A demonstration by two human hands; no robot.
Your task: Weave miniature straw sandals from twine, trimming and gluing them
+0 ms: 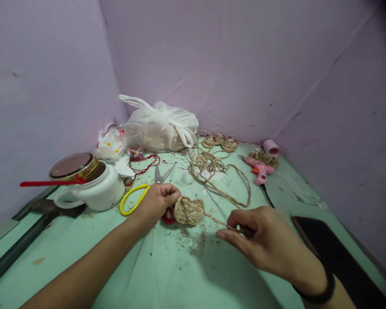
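My left hand [163, 198] pinches the left edge of a coiled jute piece [189, 211], made of braided twine wound into a rounded, notched shape. From its right side a jute twine [215, 219] runs to my right hand [254, 234], whose thumb and fingers are closed on it. Open-bladed scissors [161, 175] with yellow and red handles lie under and beyond my left hand. Behind the piece, loose jute twine [209, 165] is spread in loops across the table.
At left are a hammer [22, 242] and a white enamel mug [107, 191] with a lid. A white plastic bag [164, 124] stands at the back. A pink glue gun [260, 169] and a black phone [334, 257] lie at right on the green table [167, 274].
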